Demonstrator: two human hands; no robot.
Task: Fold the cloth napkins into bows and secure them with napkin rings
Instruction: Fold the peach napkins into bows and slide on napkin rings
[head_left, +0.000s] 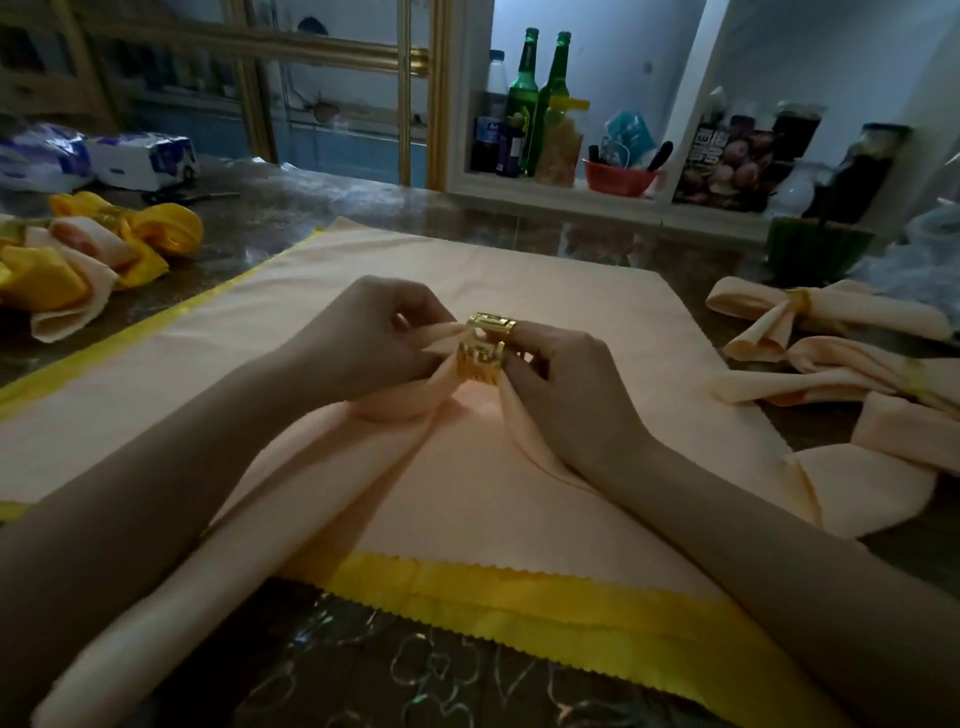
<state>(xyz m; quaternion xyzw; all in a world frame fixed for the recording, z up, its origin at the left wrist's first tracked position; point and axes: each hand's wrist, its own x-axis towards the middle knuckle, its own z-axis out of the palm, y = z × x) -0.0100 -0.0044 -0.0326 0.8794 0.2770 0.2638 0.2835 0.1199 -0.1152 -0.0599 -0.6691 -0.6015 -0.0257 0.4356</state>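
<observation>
Ring: gold napkin ring (483, 349), square openwork metal.
Napkin: soft peach napkin (322, 499), folded band trailing toward the viewer.
Left hand (382, 338): pinching napkin fold.
Right hand (563, 382): fingers closed on ring.

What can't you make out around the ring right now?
Head view only:
- How far the peach napkin has passed through the gold napkin ring: left hand and right hand cover it.
- Napkin's near end: cut off by the frame's bottom edge.
- Finished bows: partly cut off at the right edge.
</observation>
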